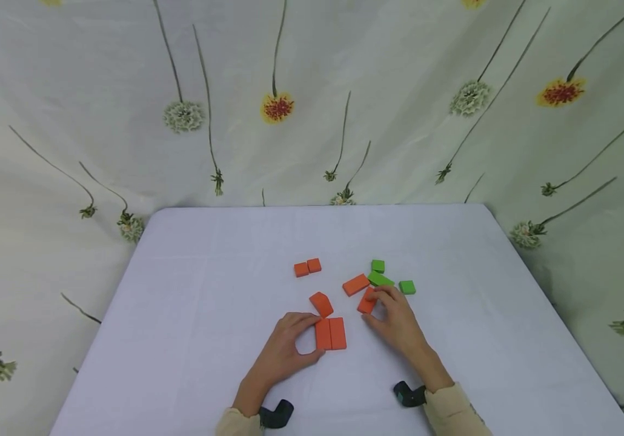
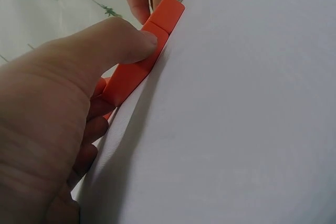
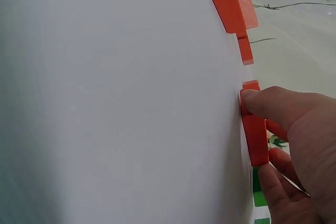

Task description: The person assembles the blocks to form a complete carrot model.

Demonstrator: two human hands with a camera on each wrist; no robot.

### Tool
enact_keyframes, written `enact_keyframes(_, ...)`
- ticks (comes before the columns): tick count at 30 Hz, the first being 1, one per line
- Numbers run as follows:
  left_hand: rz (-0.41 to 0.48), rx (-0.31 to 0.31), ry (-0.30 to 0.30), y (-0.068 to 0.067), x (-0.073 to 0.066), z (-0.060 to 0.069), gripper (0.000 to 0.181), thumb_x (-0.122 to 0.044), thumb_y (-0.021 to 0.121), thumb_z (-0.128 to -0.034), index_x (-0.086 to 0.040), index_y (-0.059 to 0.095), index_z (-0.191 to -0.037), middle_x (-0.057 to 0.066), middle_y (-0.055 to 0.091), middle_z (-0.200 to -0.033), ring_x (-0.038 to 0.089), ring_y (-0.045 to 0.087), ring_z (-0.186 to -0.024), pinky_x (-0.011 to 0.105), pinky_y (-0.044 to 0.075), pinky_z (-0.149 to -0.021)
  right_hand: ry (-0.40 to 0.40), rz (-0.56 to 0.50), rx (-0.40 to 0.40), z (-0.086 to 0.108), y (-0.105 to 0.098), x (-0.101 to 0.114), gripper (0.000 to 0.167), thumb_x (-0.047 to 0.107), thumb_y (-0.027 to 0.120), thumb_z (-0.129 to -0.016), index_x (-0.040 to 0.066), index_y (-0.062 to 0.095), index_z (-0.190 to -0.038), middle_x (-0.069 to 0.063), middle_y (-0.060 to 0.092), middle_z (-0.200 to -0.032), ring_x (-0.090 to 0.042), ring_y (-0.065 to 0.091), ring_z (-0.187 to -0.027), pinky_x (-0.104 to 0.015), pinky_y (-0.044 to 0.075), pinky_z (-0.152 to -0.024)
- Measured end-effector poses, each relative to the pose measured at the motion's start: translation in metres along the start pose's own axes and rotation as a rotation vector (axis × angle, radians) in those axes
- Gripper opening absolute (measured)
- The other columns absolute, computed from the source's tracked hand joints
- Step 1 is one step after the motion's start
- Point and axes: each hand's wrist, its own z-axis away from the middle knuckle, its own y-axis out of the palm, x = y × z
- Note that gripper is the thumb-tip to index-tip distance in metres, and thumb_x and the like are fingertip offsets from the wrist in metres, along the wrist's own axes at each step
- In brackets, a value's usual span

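Your L hand (image 1: 286, 346) is on the near-L side of the grp, thumb at the near end & fingertips at the far end of the L orange block (image 1: 323, 334), so a moderately wide pinch lengthwise. That blk lies flat on the white table (image 1: 181, 339), long side against the R orange block (image 1: 337, 333); the two sit side by side. Your R hand (image 1: 398, 322) pinches the slanted orange block (image 1: 366, 301) btwn thumb & fingers, end to end; can't tell if it's lifted a touch. Just beyond it, the far orange block (image 1: 355, 284) lies at an angle, its R end by the green wedge (image 1: 380, 278). Green cube A (image 1: 378, 266) is just behind the wedge; green cube B (image 1: 407, 287) is to the R, a bit apart. Cut-corner orange block (image 1: 321, 304) lies just past the pair, nr your L fingertips. Farther back: two sm. orange cubes (image 1: 314, 265), close together. Backdrop: flower-print cloth (image 1: 399, 60). Blk cam on each wrist, pale sleeves.
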Motion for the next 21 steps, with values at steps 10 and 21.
enact_keyframes(10, 0.019, 0.006, -0.007, 0.001, 0.000, -0.001, 0.060, -0.031, 0.088, -0.0829, -0.017, 0.066, -0.137, -0.005, 0.064, -0.133, 0.016, 0.055, -0.127, 0.040, 0.053, -0.108, -0.035, -0.133, 0.145, 0.004, -0.008, -0.003, 0.050, 0.005, 0.087, -0.081, 0.012, 0.067, -0.126, -0.004, 0.063, -0.130, -0.023, 0.063, -0.118, -0.040, 0.059, -0.100)
enact_keyframes(21, 0.009, 0.005, 0.012, 0.000, 0.003, -0.001, 0.059, -0.032, 0.087, -0.0831, -0.018, 0.066, -0.137, -0.006, 0.065, -0.132, 0.014, 0.055, -0.126, 0.039, 0.052, -0.109, -0.216, -0.288, 0.356, 0.021, -0.010, -0.004, 0.057, 0.013, 0.086, -0.084, 0.019, 0.064, -0.136, 0.003, 0.059, -0.138, -0.019, 0.060, -0.127, -0.035, 0.052, -0.109)
